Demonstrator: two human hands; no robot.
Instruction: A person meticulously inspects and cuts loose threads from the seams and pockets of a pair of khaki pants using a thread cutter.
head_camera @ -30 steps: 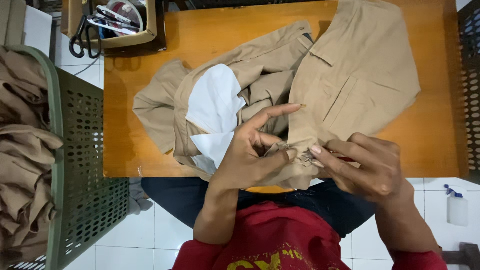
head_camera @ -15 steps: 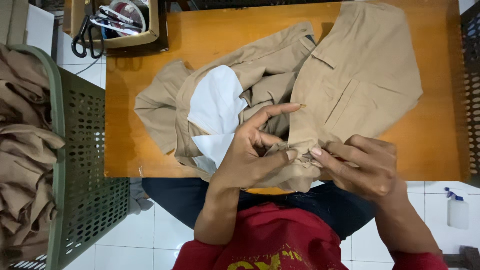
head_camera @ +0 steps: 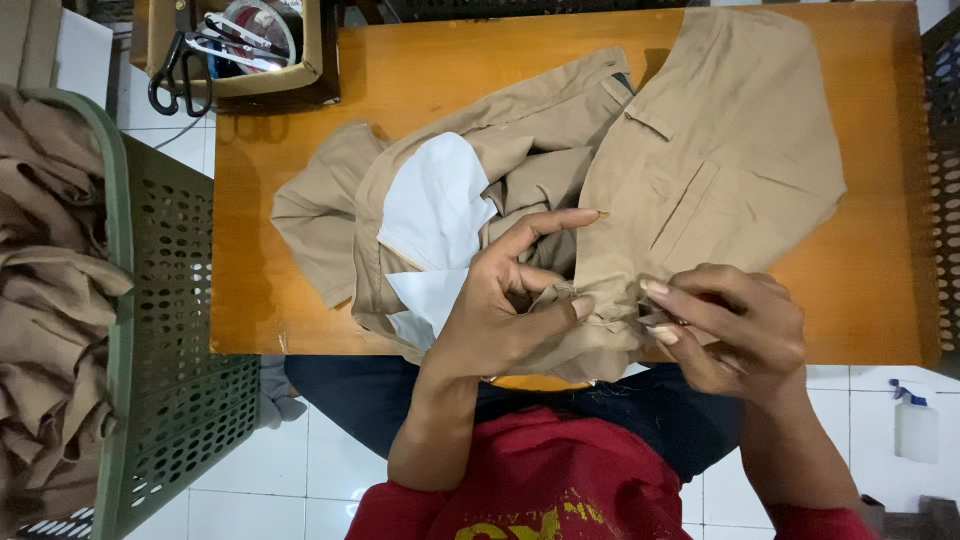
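Note:
A pair of khaki trousers (head_camera: 700, 170) lies spread on an orange wooden table (head_camera: 880, 290), partly turned inside out so that the white pocket lining (head_camera: 435, 205) shows. My left hand (head_camera: 505, 315) pinches a fold of the khaki cloth at the table's near edge, thumb and fingers closed on it, index finger stretched out. My right hand (head_camera: 735, 325) grips the same bunched cloth just to the right, fingertips pressed onto the fabric. Whether a small tool sits in the right hand is unclear.
A green perforated plastic basket (head_camera: 165, 360) full of khaki garments (head_camera: 45, 300) stands at the left. A cardboard box (head_camera: 235, 45) with black-handled scissors (head_camera: 175, 75) and other tools sits at the table's far left corner. A white spray bottle (head_camera: 915, 425) stands on the tiled floor at right.
Both hands stay on the same fold of cloth near the table edge; only small finger shifts show. The trousers have not moved.

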